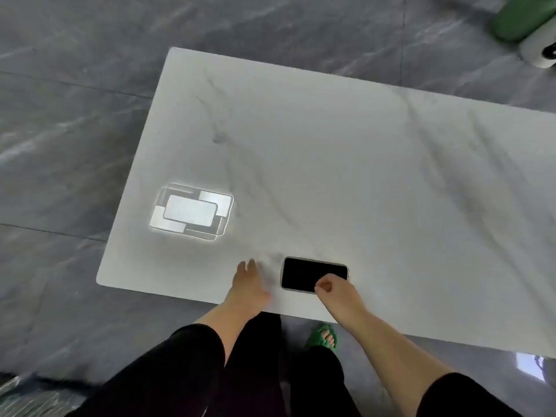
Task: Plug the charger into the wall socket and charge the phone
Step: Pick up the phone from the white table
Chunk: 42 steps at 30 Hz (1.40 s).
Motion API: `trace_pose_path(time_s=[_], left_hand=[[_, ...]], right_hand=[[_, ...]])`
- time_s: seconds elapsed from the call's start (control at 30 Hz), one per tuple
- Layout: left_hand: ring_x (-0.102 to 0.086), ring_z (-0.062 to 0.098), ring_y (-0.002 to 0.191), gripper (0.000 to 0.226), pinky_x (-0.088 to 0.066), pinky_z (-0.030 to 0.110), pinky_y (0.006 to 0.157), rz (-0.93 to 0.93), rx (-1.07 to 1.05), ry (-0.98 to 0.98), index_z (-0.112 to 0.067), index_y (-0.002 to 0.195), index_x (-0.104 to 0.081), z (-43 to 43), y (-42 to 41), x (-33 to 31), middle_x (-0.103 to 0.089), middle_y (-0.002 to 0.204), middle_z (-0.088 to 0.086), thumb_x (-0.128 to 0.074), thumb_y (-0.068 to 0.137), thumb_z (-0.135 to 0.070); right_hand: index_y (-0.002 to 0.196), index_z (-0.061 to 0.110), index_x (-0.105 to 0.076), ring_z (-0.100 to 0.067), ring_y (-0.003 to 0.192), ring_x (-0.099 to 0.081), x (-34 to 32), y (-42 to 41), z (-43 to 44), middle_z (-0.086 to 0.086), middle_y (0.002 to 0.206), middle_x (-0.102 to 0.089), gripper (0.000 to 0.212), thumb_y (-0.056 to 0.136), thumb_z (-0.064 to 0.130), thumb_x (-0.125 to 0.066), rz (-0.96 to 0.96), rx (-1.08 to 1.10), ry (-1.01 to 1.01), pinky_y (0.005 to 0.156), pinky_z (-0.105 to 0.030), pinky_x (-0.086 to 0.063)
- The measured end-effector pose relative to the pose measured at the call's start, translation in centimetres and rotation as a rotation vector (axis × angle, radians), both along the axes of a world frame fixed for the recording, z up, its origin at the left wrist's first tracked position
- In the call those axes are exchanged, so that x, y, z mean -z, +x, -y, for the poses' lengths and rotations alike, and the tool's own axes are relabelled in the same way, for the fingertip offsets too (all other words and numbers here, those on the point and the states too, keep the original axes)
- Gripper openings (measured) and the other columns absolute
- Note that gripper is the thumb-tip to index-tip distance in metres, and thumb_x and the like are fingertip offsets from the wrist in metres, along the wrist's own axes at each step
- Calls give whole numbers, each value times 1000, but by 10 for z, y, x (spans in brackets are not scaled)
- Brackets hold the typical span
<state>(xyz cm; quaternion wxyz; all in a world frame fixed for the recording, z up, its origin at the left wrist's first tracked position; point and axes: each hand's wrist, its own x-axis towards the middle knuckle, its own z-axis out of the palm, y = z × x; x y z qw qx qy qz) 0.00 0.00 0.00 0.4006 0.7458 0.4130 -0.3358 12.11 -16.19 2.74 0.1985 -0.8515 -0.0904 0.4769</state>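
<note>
resting near front edge of white marble table (pixel 361 145), dark-screened phone (pixel 310 270) lies flat. right hand (pixel 334 288) curled, fingertips on its near edge; left hand (pixel 249 281) spread flat beside it, empty. phone likely rigid, slick, breakable: grip long edges. charger, socket unseen.

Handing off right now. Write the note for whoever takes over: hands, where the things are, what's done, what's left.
Left hand: open and blurred, on the table left of the phone, holding nothing.
Right hand: fingers curled at the near edge of the phone; firm grip cannot be told.
Phone: flat, screen dark, near the table's front edge.
Charger, cable, socket: not in view.
Done: nothing visible. Left: find charger, plug in, connect phone.
</note>
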Motion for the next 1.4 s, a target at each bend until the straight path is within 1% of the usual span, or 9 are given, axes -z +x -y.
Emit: trace_pose_path(time_s=[0.13, 0.23, 0.4, 0.53, 0.67, 0.9, 1.07, 1.23, 1.4], left_hand=[[27, 28, 145, 140, 8, 55, 117, -47, 296, 143, -16, 144, 32, -7, 14, 40, 32, 156, 10, -69, 61, -65], [51, 26, 128, 153, 12, 73, 102, -117, 396, 141, -28, 126, 53, -3, 16, 63, 62, 132, 2, -63, 41, -81], [64, 25, 114, 161, 34, 72, 78, -183, 379, 94, -30, 122, 57, 2, 18, 82, 68, 126, 1, -65, 31, -83], [65, 26, 113, 162, 36, 71, 75, -195, 371, 108, -31, 122, 56, 3, 18, 87, 68, 126, 2, -72, 34, -78], [65, 26, 113, 163, 37, 69, 75, -196, 380, 107, -31, 121, 57, 5, 18, 86, 68, 125, 2, -73, 34, -77], [67, 26, 109, 163, 33, 72, 78, -221, 382, 99, -32, 116, 60, 5, 21, 85, 71, 121, 1, -74, 34, -76], [58, 28, 119, 158, 6, 79, 99, -266, 480, 29, -32, 116, 59, -8, 26, 68, 72, 116, 0, -69, 37, -81], [2, 31, 149, 122, -22, 61, 113, -167, 551, 48, -34, 147, 23, -14, 31, 29, 22, 160, 2, -62, 68, -71], [-8, 23, 150, 97, -13, 41, 120, -75, 559, -148, -33, 147, 22, 39, 34, -10, 9, 162, 9, -51, 87, -56]], right_hand=[[134, 21, -48, -21, 124, -50, 36, 8, -16, 1, 137, -53, 49, 87, 31, -57, 268, -267, -97, 101, -35, -39], [149, 20, -18, -21, 146, -14, 63, 10, -13, -2, 158, -20, 91, 77, 53, -62, 364, -506, -141, 118, -41, -13], [149, 25, 16, -26, 146, 21, 97, 8, 4, -5, 159, 19, 132, 59, 72, -68, 354, -697, -231, 115, -54, 12], [152, 25, -9, -32, 146, -6, 105, 12, 12, -12, 158, -11, 121, 59, 71, -71, 497, -709, -149, 117, -57, -8], [137, 12, -49, -37, 114, -54, 107, 18, 14, -16, 122, -57, 103, 54, 66, -78, 701, -744, -44, 101, -56, -40], [125, 8, -47, -32, 104, -50, 100, 24, 1, -10, 116, -51, 86, 62, 62, -68, 538, -703, -155, 91, -40, -43], [115, 8, -43, -26, 95, -56, 71, 19, 9, -3, 105, -46, 79, 58, 57, -68, 116, -74, -191, 79, -39, -52], [106, 5, -47, -17, 69, -59, 37, -12, 73, -2, 84, -59, 67, 57, 44, -69, -203, 525, -111, 55, -27, -45], [119, 7, -40, -18, 74, -59, -3, -61, 168, -7, 90, -58, 62, 74, 37, -68, -332, 953, -74, 55, -28, -45]])
